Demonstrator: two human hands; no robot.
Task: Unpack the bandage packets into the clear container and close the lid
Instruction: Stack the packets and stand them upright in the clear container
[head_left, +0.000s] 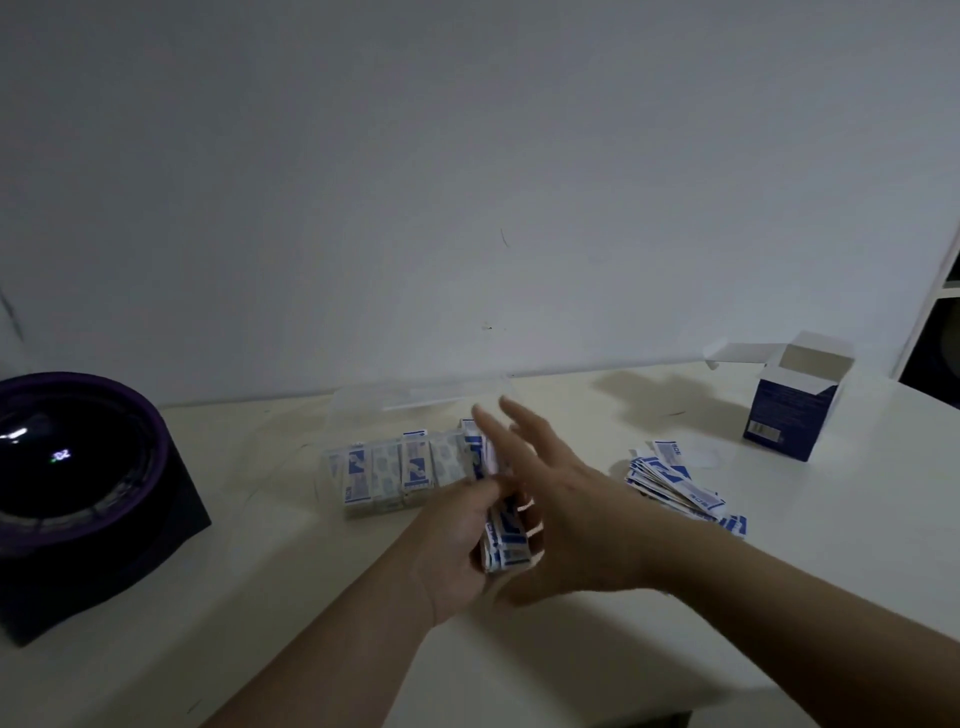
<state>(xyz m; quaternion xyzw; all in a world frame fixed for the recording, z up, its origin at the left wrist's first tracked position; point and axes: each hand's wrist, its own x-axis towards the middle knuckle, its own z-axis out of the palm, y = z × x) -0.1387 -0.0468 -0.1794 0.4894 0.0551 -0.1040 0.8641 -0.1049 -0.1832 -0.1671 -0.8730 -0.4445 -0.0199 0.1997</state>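
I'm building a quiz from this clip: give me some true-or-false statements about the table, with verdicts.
1. The left hand holds a stack of bandage packets. True.
2. The clear container is closed. False: its lid stands open.
3. The cardboard box has its flaps open. True.
4. The right hand grips a packet. False: its fingers are spread and hold nothing.
5. The loose pile of packets lies left of the container. False: it lies to its right.
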